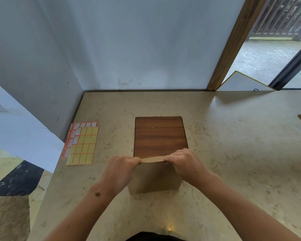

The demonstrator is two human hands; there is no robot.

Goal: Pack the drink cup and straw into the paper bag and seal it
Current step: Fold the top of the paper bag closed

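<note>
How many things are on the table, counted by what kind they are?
Paper bag: 1
Sticker sheets, a fanned stack, count unclear: yellow one on top, white ones beneath
Wooden board: 1
Hands on the bag: 2, left hand and right hand
Total: 4, plus stickers

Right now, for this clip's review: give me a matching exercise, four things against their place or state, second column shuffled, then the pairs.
Things:
1. bag
2. label sheets
3. wood panel
4. hands (left hand, right hand)

Places or states:
A. lying at the counter's left edge
B. pinching the folded top
C. standing upright, top folded shut
D. set in the counter behind the bag

Pairs: 1-C, 2-A, 3-D, 4-B
</note>
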